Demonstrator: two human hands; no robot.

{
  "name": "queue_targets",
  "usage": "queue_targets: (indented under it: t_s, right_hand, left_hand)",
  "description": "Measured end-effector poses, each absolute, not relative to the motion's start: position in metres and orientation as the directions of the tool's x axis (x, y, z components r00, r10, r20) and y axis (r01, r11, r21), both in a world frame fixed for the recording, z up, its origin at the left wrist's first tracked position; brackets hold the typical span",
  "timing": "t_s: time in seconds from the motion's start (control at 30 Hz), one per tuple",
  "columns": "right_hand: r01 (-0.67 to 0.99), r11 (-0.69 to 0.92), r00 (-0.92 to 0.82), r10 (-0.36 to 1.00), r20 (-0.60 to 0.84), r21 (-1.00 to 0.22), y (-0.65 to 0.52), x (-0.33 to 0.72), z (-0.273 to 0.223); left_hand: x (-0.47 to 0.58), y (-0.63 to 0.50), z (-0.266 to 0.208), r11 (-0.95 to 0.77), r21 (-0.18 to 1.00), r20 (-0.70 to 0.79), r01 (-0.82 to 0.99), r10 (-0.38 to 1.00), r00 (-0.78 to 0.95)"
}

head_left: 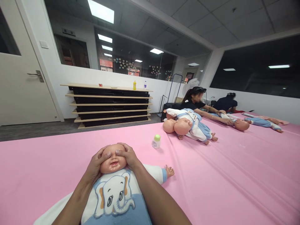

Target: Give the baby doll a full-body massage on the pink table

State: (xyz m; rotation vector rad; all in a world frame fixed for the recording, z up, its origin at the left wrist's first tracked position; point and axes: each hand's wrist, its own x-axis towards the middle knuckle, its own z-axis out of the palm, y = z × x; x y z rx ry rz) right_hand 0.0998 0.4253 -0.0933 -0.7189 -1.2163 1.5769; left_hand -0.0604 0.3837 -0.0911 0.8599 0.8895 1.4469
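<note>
A baby doll (114,166) lies on its back in front of me, wearing a white and blue outfit with an elephant (117,197) on the chest. My left hand (98,161) cups one side of its head, the thumb laid over one eye. On the other side, my right hand (128,154) holds the head with its thumb across the other eye. The doll's nose and mouth show between my thumbs. One doll arm stretches out to the right, its small hand bare. A white bottle with a green cap (156,142) stands beyond that arm.
Pink cloth (229,175) covers the table. Further right lie several dolls, two with heads together (178,125). A co-worker (195,100) handles another doll (241,124); a second person (226,102) sits behind. Stacked boards (110,104) stand by the wall, near a door (25,68).
</note>
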Motion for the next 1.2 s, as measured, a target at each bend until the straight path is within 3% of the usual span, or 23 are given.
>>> queue_targets:
  t_s: [0.7,1.2]
  right_hand:
    - [-0.314,0.029,-0.336,0.932,0.140,-0.949,0.4260,0.0998,-0.0949]
    - [-0.369,0.004,-0.351,0.925,0.144,-0.929,0.4252,0.0986,-0.0926]
  left_hand:
    - [-0.0609,0.3840,-0.0922,-0.041,0.890,0.021,-0.455,0.999,-0.048]
    - [-0.0595,0.3823,-0.0922,-0.124,0.898,0.104,-0.423,0.992,-0.070]
